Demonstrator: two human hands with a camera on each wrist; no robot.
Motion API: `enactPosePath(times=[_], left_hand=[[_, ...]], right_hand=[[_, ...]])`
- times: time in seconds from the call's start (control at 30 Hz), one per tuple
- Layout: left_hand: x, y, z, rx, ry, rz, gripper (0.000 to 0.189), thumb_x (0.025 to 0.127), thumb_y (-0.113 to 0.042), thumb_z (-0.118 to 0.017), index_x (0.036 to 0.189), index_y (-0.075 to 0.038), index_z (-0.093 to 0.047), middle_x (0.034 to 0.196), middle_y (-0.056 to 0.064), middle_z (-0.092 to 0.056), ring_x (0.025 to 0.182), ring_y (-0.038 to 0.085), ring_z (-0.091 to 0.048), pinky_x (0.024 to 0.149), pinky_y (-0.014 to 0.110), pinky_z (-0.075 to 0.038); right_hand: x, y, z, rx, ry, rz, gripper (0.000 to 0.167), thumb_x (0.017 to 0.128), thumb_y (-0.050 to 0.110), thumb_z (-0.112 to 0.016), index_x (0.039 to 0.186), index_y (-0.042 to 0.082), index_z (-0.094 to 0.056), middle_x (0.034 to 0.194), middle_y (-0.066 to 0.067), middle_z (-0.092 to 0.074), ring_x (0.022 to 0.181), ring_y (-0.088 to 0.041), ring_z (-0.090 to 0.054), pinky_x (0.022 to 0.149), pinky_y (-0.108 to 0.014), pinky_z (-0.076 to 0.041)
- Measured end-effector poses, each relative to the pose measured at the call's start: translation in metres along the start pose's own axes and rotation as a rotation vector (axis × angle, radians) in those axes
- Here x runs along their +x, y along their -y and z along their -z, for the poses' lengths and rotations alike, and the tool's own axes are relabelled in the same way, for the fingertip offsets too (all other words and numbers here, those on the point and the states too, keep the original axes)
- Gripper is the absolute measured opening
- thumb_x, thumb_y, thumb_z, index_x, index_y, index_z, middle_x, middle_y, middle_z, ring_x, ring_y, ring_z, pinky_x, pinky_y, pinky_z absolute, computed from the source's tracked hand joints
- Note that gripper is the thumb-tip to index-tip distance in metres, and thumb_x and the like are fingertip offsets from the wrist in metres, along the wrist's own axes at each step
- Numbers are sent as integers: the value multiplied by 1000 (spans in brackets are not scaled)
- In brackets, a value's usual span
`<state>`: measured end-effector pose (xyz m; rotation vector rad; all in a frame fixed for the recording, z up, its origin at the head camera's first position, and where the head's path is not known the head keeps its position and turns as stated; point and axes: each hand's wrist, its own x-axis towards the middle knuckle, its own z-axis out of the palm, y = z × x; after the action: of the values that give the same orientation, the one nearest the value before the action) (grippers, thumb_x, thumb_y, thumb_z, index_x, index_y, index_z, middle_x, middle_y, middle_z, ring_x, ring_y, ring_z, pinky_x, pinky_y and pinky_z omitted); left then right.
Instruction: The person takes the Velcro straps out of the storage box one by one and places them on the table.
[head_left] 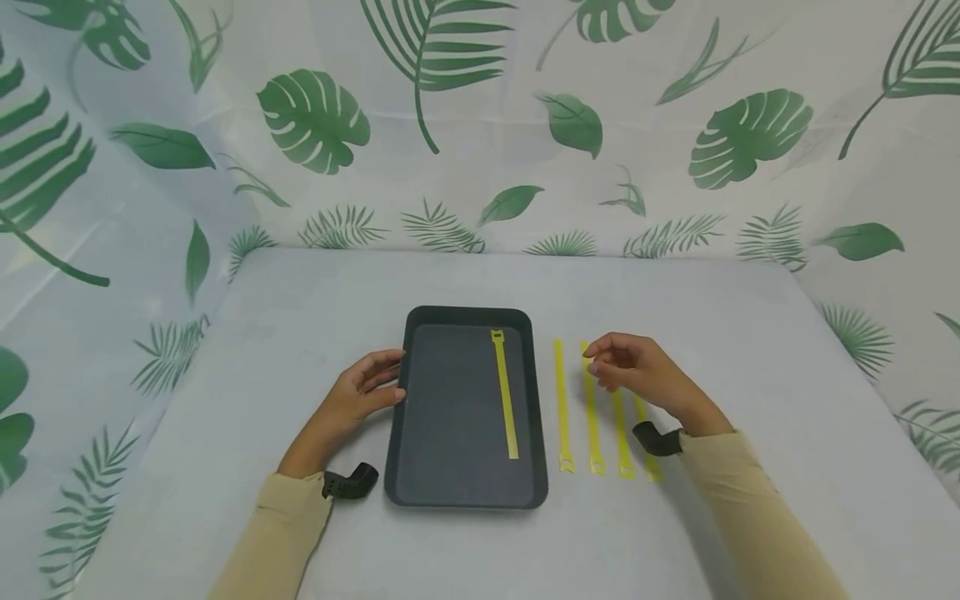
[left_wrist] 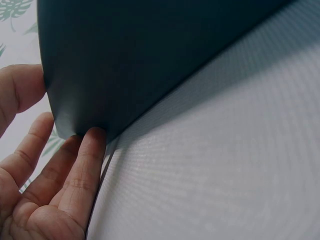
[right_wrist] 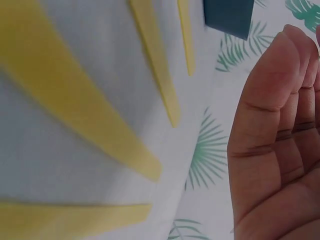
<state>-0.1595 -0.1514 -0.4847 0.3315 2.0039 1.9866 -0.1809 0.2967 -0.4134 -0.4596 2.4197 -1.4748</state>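
The left hand (head_left: 363, 387) rests against the left side of a dark grey tray (head_left: 448, 400). In the left wrist view, fairly straight fingers (left_wrist: 82, 180) touch the outer tray wall (left_wrist: 115, 65). One yellow cable strap (head_left: 506, 396) with a slotted head lies lengthwise in the tray, toward its right wall. To the right of the tray, several matching straps (head_left: 562, 400) lie side by side on the table. Above them hovers the right hand (head_left: 637, 367), fingers loosely bent and nothing visible in them. In the right wrist view, this hand (right_wrist: 275, 150) is apart from the straps (right_wrist: 85, 105).
A pale cloth covers the table (head_left: 315, 300). Behind and beside it hangs a white curtain (head_left: 465, 175) printed with green leaves. A black wrist camera (head_left: 351, 482) sits on the left wrist, and another camera (head_left: 656, 438) on the right, over the straps' lower ends.
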Motion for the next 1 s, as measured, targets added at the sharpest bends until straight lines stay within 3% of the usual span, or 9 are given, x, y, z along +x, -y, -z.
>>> enactPosePath(times=[0.33, 0.6, 1.0], left_hand=[[1, 2, 0, 7, 7, 3, 66, 101, -2, -71, 159, 7, -42, 165, 29, -42, 154, 48, -40, 106, 23, -53], [1, 1, 2, 7, 11, -6, 66, 102, -4, -72, 159, 8, -42, 165, 29, -42, 154, 48, -40, 106, 23, -53], [2, 3, 3, -1, 17, -16, 67, 102, -4, -72, 160, 8, -42, 165, 29, -43, 153, 48, -40, 105, 23, -54]], right_hand=[[12, 9, -11, -43, 1, -17, 22, 103, 2, -71, 120, -11, -67, 97, -23, -71, 79, -25, -69, 73, -29, -61], [22, 11, -16, -23, 26, 35, 20, 103, -2, -68, 119, -14, -66, 95, -27, -69, 78, -25, -69, 71, -29, -62], [37, 21, -30, -35, 80, 71, 21, 102, -3, -69, 119, -14, -67, 92, -14, -70, 82, -26, -70, 75, -31, -63]])
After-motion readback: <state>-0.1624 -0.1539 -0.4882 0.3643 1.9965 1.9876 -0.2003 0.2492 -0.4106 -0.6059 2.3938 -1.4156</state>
